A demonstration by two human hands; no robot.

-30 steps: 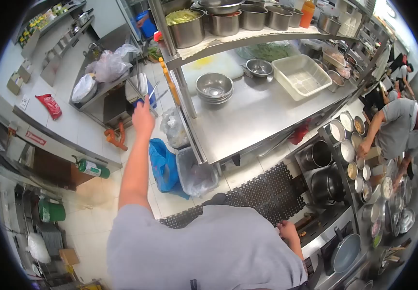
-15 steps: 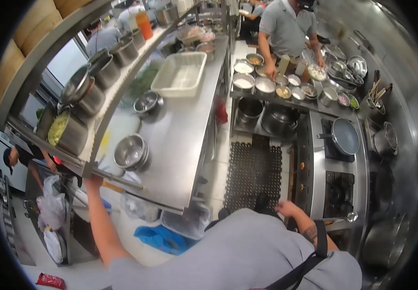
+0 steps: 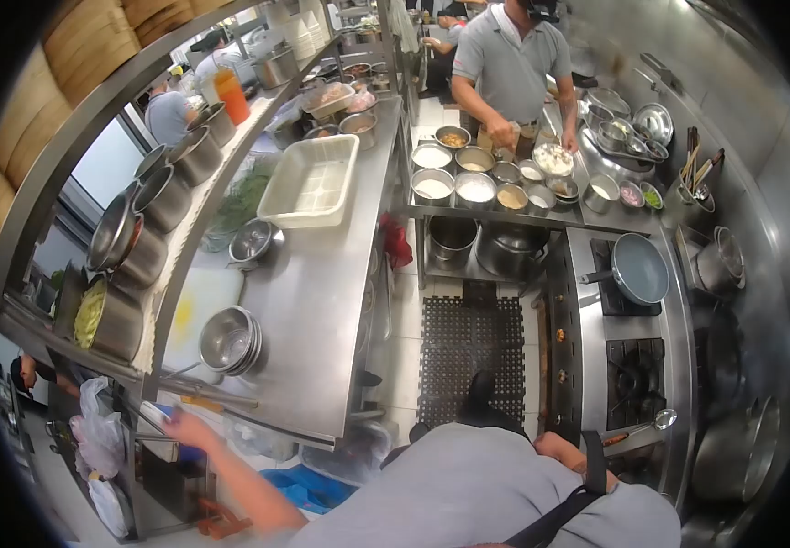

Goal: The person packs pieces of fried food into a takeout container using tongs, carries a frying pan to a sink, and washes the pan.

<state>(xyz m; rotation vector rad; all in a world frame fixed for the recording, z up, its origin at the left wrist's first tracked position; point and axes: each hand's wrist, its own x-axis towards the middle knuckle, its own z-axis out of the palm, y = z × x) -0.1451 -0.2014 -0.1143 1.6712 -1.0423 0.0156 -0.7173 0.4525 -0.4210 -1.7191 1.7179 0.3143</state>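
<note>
My left hand (image 3: 187, 429) reaches out at the lower left, below the near end of the steel worktable (image 3: 308, 320). It is beside a blue and white object (image 3: 154, 415); blur hides its fingers and whether they touch or hold anything. Close to my body, at the front of the stove (image 3: 587, 365), is my right hand (image 3: 555, 447), partly hidden by my shirt, its fingers unclear. Stacked steel bowls (image 3: 229, 340) stand on the worktable near a white cutting board (image 3: 199, 306).
A white basket (image 3: 311, 183) lies farther along the worktable, under a shelf of steel pots (image 3: 163, 197). A grey pan (image 3: 640, 268) and a ladle (image 3: 664, 419) are on the stove. A co-worker (image 3: 516, 64) works behind bowls of ingredients. A black mat (image 3: 471, 352) covers the floor.
The view has swung right, toward the stove and aisle. My left arm, stretched far out before, is now lower and nearer. The co-worker's hands have shifted over the bowls.
</note>
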